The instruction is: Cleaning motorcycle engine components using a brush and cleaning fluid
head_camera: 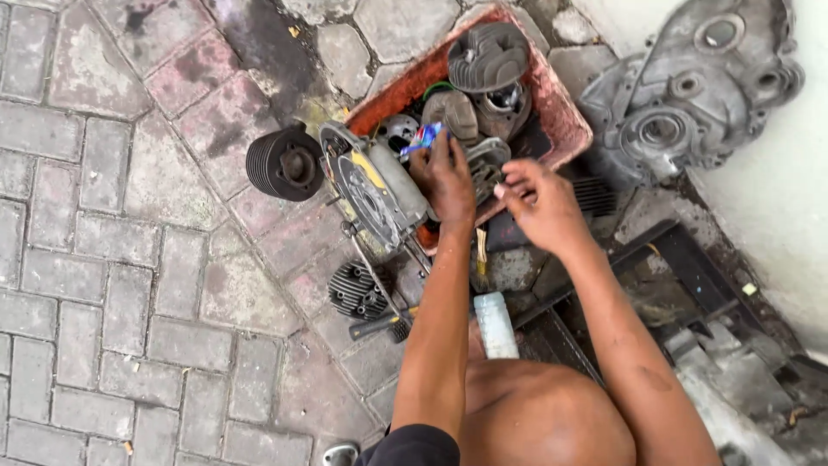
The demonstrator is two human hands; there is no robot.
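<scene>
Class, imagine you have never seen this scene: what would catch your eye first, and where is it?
The red tray at top centre, heaped with grimy engine parts, draws the eye first, with the left hand and right hand reaching into it. A finned black cylinder lies left of it on the paving, and a large grey engine casing leans at top right.

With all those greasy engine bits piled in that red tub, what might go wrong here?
The heaped red tub sits tilted on uneven pavers; the finned cylinder on top may roll out. The left hand reaches among sharp metal fins, so a scrape seems possible. The engine casing leaning at the tub's edge might tip over.
</scene>
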